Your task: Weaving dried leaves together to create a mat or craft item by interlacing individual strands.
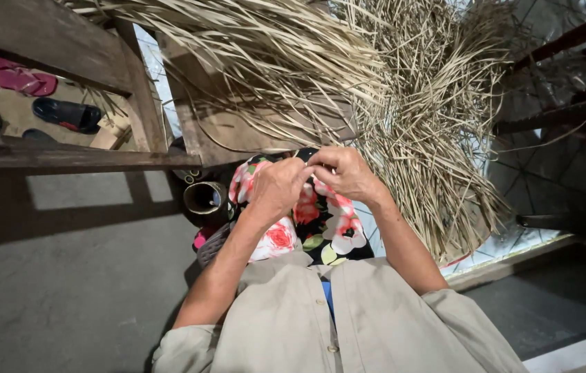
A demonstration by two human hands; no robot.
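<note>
Both hands meet at chest height over the lap, fingertips touching. The left hand [276, 188] and right hand [345, 173] pinch the near ends of dried straw strips [376, 103], which fan away from the person toward the wooden bench [51, 41]. Neither hand is nearer. Wrists bent inward, elbows out, over floral cloth [320, 221].

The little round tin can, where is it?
In the head view, the can lies on its side on the floor, just left of the left hand, under the wooden bench.
</note>
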